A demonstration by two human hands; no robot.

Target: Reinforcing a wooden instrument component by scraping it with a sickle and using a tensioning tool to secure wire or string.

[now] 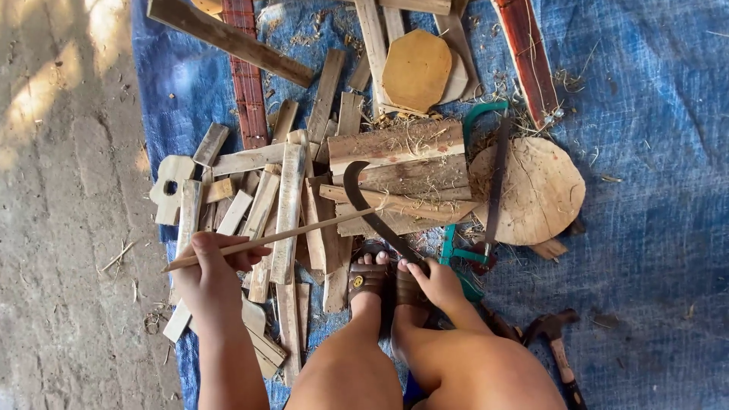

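Note:
My left hand [209, 269] grips a long thin wooden stick [288, 234] near its left end. The stick reaches right, over a pile of wooden slats [288, 201], to the blade of a curved dark knife [370, 209]. My right hand [437, 282] holds that knife by its handle, just in front of my sandalled feet [376, 277]. The blade curves up and left, meeting the stick's far end above several stacked planks [399, 178].
A blue tarp [645, 152] covers the ground, with bare concrete [68, 190] on the left. A round wood slab [535, 190], a green-framed saw [493, 178], an octagonal board [416, 70] and a hammer [558, 345] lie around.

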